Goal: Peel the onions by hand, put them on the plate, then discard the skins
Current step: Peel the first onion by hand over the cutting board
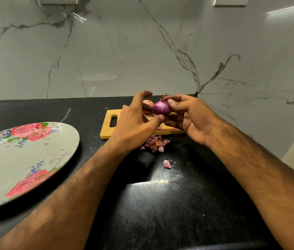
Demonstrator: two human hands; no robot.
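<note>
Head view: we held the purple onion up in the right hand, thumb on its top and fingers curled under it, just above the cutting board. Its surface looked smooth and glossy, w/ a dry stalk tip poking up at the far end. The left hand was loosely open, thumb tip touching the onion's underside, other fingers arched above and not on it. A 2nd onion, paler and still in its skin, sat behind on the board, partly hidden by the left hand. Skins lay in a small heap on the black counter just in front of the board, w/ one loose skin scrap nearer to us. The floral plate sat well off to the left, no onions on it.
</note>
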